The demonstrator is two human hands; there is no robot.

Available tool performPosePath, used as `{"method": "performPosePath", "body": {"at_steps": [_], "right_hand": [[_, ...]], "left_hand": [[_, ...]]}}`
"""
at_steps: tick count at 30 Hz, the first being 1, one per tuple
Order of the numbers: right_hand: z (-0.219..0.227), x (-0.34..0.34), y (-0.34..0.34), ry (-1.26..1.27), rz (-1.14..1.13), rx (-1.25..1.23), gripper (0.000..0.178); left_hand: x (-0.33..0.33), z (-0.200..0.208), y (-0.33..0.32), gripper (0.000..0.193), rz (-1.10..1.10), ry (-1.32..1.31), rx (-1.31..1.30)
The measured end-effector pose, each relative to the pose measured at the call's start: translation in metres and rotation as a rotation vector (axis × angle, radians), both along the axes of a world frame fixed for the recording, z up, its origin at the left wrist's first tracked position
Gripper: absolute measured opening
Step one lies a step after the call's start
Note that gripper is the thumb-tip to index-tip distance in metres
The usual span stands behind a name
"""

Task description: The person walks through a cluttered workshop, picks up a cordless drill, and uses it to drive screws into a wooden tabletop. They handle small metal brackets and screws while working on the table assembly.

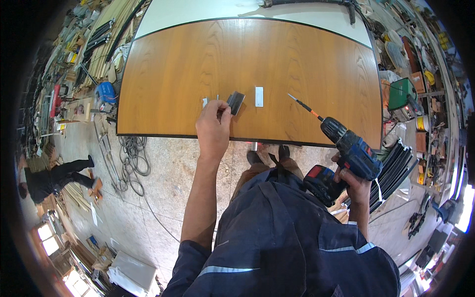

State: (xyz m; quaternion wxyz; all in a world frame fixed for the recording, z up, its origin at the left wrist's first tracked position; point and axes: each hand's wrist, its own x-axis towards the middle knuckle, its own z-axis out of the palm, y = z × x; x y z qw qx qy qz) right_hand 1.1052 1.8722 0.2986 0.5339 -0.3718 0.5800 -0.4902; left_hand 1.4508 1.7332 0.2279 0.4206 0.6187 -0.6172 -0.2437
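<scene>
My left hand (213, 126) is over the front part of a wood-grain panel (173, 74), fingers pinching a short grey metal profile piece (236, 103) that is tilted. To its right a small white rectangular plate (259, 97) lies on the panel. Just beyond my left fingers a small pale piece (205, 102) shows in part; its kind is unclear. My right hand (352, 182) grips a dark blue cordless drill (356, 153) by its handle, near the panel's front right corner. Its long thin bit (306, 106) points up and left above the panel, apart from it.
Beyond the panel is a white surface (198, 12) with a dark bar clamp (307, 4). A blue case (106, 92) is at left, a green tool box (402, 94) at right. Coiled cable (134, 156) lies on the floor. Another person (57, 178) is at far left.
</scene>
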Motion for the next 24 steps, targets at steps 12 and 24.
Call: {"method": "performPosePath", "body": {"at_steps": [12,24], "right_hand": [[0.004,0.002,0.003,-0.027,0.003,-0.008,0.051],[0.003,0.006,0.006,-0.038,-0.017,-0.021,0.050]], "left_hand": [[-0.012,-0.003,0.011,0.021,-0.012,-0.254,-0.136],[-0.006,-0.014,-0.002,0.021,0.026,-0.278,0.002]]}}
